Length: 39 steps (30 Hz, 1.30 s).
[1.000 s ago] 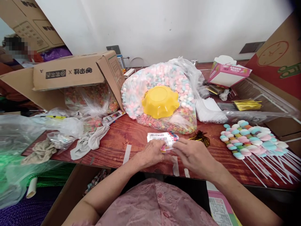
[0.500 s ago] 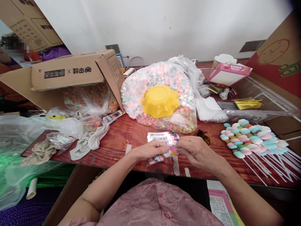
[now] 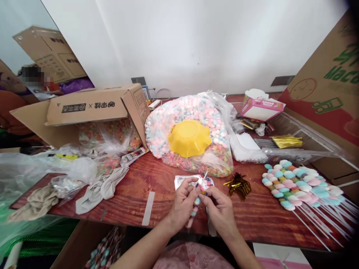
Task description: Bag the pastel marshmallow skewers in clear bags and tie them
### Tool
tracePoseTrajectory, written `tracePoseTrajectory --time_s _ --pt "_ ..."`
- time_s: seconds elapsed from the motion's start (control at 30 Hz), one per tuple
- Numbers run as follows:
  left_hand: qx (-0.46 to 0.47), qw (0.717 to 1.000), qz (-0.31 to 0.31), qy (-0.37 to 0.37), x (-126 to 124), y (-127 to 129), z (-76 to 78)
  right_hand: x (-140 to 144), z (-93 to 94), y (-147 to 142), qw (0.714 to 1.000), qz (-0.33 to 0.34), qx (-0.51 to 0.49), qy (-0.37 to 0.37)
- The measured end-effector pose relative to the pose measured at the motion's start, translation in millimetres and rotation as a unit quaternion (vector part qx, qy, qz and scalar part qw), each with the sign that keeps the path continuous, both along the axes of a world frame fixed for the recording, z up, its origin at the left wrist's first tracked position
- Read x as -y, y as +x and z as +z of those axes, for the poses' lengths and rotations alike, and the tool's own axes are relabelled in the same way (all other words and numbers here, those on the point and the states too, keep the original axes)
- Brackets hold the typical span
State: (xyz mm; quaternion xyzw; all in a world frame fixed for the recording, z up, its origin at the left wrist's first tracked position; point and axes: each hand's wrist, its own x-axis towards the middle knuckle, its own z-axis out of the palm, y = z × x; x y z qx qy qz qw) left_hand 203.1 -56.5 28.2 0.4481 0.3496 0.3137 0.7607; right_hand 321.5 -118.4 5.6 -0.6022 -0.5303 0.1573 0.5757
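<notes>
At the table's front middle, my left hand (image 3: 183, 203) and my right hand (image 3: 220, 209) meet around a marshmallow skewer (image 3: 193, 213). Its pastel pieces point down towards me, and a bit of white stick pokes up above my fingers. The fingers of both hands are pinched together near the stick end, where something small and colourful shows. Whether a wrapper covers the skewer is hard to make out. Just behind my hands lie printed white packets (image 3: 182, 181), partly covered by them. Right of my right hand sits a loose bunch of gold twist ties (image 3: 238, 185).
Behind is a large clear bag of marshmallows (image 3: 159, 127) with a yellow scalloped bowl (image 3: 189, 138) upside down on it. Finished skewers (image 3: 303, 183) lie at right. An open carton (image 3: 92, 108) and grey gloves (image 3: 103, 190) are at left. A person (image 3: 30, 80) is far left.
My view has tilted up. The skewer has turned from lying sideways to pointing down towards me, and both hands have come closer together around its stick end.
</notes>
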Motion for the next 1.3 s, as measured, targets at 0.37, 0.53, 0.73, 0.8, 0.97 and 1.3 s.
tracePoseTrajectory --time_s 0.37,0.53,0.73,0.8,0.97,1.3 --pt "0.051 0.974 -0.21 -0.062 -12.2 -19.3 7.4 -0.8 12.3 -11.4 0.992 -0.055 0.058 0.093" --pt "0.082 0.961 -0.228 -0.13 -14.1 -12.8 4.4 -9.1 13.1 -14.2 0.991 -0.06 0.064 0.102" --pt "0.072 0.966 -0.228 -0.096 -14.8 -14.9 12.5 7.2 27.5 13.5 0.933 -0.015 0.319 0.164" --pt "0.063 0.945 -0.306 -0.099 -17.8 -21.5 13.1 17.2 36.7 24.1 0.875 0.067 0.457 0.143" --pt "-0.002 0.86 -0.495 -0.125 -27.1 -37.2 7.4 35.9 51.9 27.6 0.812 0.199 0.541 0.094" --pt "-0.352 0.644 -0.371 0.57 -3.5 -43.5 6.5 34.3 5.4 6.9 0.927 0.116 0.284 -0.214"
